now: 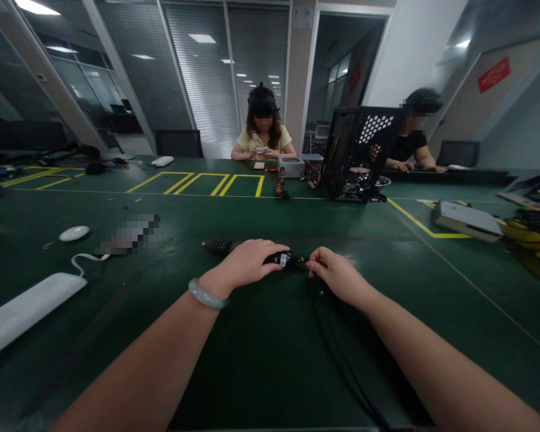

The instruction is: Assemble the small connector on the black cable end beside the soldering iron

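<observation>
Tool (219, 246) on counter (252, 360) | left grip (251, 262) wrapped round it, presumably for steadiness | right grip (335, 271) pinching cable (338, 343) near its end, likely for control

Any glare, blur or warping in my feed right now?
Head view: wall frames lean outward near the edges; pale sheen on the green table beyond the right hand; yellow bundle at far right smeared; dark tool under the left hand low in detail.
</observation>
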The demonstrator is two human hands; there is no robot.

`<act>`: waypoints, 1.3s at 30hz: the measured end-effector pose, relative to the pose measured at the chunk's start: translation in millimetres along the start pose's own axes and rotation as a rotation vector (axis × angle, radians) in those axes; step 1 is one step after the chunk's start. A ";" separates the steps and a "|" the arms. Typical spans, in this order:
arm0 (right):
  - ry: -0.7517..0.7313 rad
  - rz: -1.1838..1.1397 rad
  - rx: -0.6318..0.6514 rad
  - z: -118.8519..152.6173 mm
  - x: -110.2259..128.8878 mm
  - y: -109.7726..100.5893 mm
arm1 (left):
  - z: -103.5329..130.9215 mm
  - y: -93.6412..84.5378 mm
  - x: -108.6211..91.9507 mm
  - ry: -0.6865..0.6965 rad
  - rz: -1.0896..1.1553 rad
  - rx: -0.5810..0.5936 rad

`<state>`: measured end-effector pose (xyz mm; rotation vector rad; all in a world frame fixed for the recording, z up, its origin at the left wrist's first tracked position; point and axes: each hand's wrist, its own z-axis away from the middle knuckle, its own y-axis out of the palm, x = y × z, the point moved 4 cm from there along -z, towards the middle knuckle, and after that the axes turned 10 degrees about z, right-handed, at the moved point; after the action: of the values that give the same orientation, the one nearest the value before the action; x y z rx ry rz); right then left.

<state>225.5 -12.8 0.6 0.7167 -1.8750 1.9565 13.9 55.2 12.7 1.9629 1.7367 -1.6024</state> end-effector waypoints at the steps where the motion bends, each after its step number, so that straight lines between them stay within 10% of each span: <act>1: 0.000 -0.007 -0.010 0.2 0.7 -0.2 | 1.9 -5.3 -0.8 0.022 -0.023 0.014; 5: 0.006 -0.024 0.035 0.4 1.2 3.1 | 9.7 -13.5 -8.9 0.055 -0.105 0.066; 19: 0.023 0.055 0.146 3.4 -1.8 13.9 | 1.8 39.1 -10.5 -0.050 -0.269 0.125; 33: -0.075 0.270 -0.499 3.7 4.3 -17.1 | 1.0 38.7 -16.8 0.021 -0.477 0.178; 39: -0.155 0.314 -0.398 -2.3 5.0 -8.0 | 0.3 40.1 -18.6 -0.013 -0.471 0.153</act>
<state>225.7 -10.4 10.0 0.4875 -2.5005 1.6436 47.5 27.8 3.9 1.6722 2.2588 -1.9262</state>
